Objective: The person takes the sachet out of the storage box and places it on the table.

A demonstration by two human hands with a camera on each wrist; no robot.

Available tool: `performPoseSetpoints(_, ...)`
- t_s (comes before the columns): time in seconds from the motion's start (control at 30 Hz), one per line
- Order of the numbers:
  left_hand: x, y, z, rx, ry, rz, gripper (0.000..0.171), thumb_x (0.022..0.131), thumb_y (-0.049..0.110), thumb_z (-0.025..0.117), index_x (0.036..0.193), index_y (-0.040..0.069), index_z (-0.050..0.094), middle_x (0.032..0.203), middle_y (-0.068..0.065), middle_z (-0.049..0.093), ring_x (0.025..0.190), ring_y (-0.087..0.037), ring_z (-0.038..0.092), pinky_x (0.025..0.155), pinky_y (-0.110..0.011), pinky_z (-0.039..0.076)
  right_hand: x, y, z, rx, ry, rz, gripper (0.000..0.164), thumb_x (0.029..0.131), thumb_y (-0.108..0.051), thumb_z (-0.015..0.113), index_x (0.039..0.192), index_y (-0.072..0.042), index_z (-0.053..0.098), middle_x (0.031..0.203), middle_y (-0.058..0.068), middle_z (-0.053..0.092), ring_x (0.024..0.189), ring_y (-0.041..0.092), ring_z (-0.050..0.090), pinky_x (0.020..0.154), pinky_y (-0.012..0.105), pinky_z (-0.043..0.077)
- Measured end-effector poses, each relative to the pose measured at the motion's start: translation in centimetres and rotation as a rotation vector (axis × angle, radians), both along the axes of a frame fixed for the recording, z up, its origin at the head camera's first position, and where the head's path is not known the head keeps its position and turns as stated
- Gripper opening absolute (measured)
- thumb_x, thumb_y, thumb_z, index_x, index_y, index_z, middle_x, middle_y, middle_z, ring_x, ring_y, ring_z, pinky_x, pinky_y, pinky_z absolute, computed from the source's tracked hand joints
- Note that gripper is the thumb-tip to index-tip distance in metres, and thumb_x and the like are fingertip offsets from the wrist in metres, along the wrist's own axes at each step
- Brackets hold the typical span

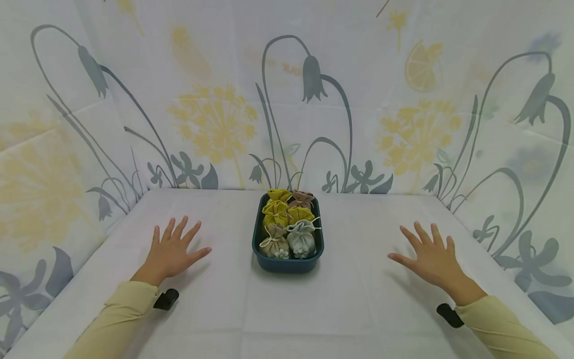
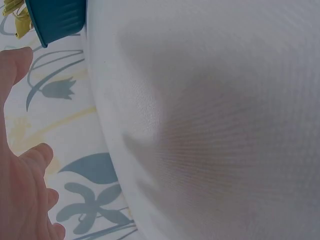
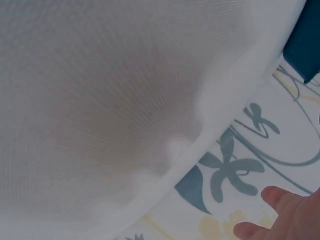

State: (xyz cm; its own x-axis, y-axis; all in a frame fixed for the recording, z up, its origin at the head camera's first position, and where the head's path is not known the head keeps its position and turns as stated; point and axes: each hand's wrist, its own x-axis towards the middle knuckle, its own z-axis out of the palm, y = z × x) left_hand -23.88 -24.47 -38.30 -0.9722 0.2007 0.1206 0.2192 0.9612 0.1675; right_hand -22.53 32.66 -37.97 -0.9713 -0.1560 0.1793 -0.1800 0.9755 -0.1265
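Teal box (image 1: 288, 265): one, on the white tablecloth (image 1: 287, 314), between my left hand (image 1: 172, 254) and my right hand (image 1: 434, 260), touching neither.
Box's long axis: appears to run straight away from me, a short wall facing me.
Left hand: left of the box, fingers spread wide, holding nothing; the box lies off its thumb side.
Right hand: right of the box, fingers likewise splayed, empty; the box again lies off its thumb side.
Nearer hand: my left, by a little, I judge.
Drawstring pouches (image 1: 275, 213): six, all inside the box, three down each side.
Yellow pouches (image 1: 300, 214): three; back left, middle left and middle right of the box.
Brown pouch (image 1: 302, 199): one, box's back right.
Beige pouch (image 1: 275, 243): one, box's front left.
Grey pouch (image 1: 302, 240): one, box's front right.
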Motion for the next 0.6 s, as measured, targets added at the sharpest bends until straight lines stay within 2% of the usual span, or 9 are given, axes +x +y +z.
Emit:
performPoseSetpoints(0.2,-0.2,0.1,0.0,0.012,0.006,0.002,0.085,0.086,0.069,0.041,0.147,0.010,0.030,0.150,-0.025,0.014,0.135,-0.046,0.002,0.101,-0.064,-0.010,-0.1,-0.7,0.3,-0.030,-0.006,-0.001,0.087,0.083,-0.067,0.049,0.145,-0.008,0.030,0.146,0.030,0.019,0.130,0.056,0.001,0.094,0.074,-0.001)
performPoseSetpoints(0.33,-0.5,0.4,0.0,0.052,0.010,0.001,0.085,0.086,0.067,0.042,0.147,0.009,0.029,0.149,-0.026,0.015,0.135,-0.048,0.004,0.101,-0.065,-0.007,-0.1,-1.1,0.4,-0.063,-0.033,-0.005,0.088,0.084,-0.067,0.048,0.146,-0.008,0.028,0.147,0.030,0.017,0.130,0.056,0.000,0.093,0.074,-0.001)
performPoseSetpoints(0.6,-1.1,1.6,-0.7,0.084,0.022,-0.001,0.084,0.087,0.066,0.042,0.147,0.009,0.028,0.150,-0.025,0.014,0.135,-0.047,0.005,0.102,-0.065,-0.005,-0.2,-2.1,0.6,-0.118,-0.062,0.005,0.086,0.086,-0.064,0.049,0.147,-0.007,0.026,0.147,0.031,0.015,0.130,0.056,-0.001,0.092,0.075,0.002)
